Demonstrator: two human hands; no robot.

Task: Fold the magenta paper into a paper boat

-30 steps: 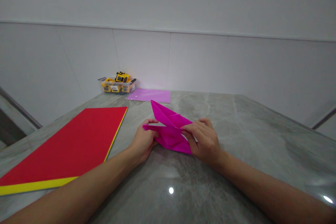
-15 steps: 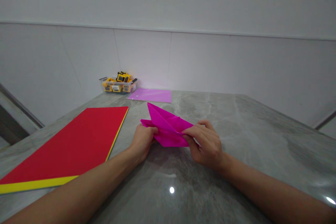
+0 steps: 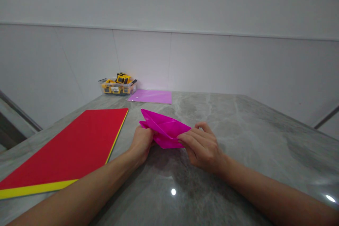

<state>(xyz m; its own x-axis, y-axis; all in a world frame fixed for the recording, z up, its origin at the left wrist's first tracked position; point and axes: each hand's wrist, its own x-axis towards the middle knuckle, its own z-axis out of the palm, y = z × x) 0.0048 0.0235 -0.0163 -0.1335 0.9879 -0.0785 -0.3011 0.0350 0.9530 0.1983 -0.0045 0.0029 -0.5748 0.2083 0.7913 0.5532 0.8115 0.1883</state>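
A folded magenta paper boat [image 3: 166,127] is held between my two hands, just above the grey table. My left hand [image 3: 142,141] grips its left end, the thumb on the near side and the other fingers hidden behind. At the right end, my right hand [image 3: 202,146] pinches the paper along the near edge, its fingers laid over the fold. One pointed flap rises at the upper left of the boat, and a smaller point sticks out below it.
Left of my hands lies a stack of red and yellow sheets [image 3: 76,144] on the marbled grey table [image 3: 254,162]. A lilac sheet [image 3: 150,96] lies at the back, beside a clear plastic box [image 3: 127,90] with yellow toy vehicles [image 3: 123,78]. Behind stands a white wall.
The upper-left point of the paper boat has tipped lower and to the left. My right hand has shifted slightly left along the near edge; both hands keep hold.
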